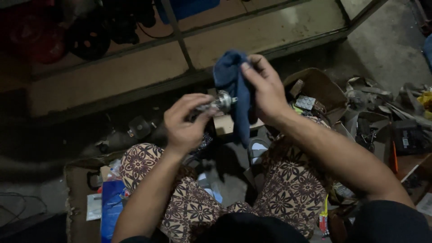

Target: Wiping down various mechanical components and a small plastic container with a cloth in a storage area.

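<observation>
Small metal bulb-like part [220,102] at frame centre, pinched by left hand [184,123] fingertips. Blue cloth [234,90] touching it at 3 o'clock, gripped closed in right hand [265,90]. Open cardboard box [315,87] of small parts beyond, scrap clutter [387,117] farther at 3. Both forearms raised over patterned knees. Dim concrete floor [396,40]; metal-framed shelf [180,40] at 12.
</observation>
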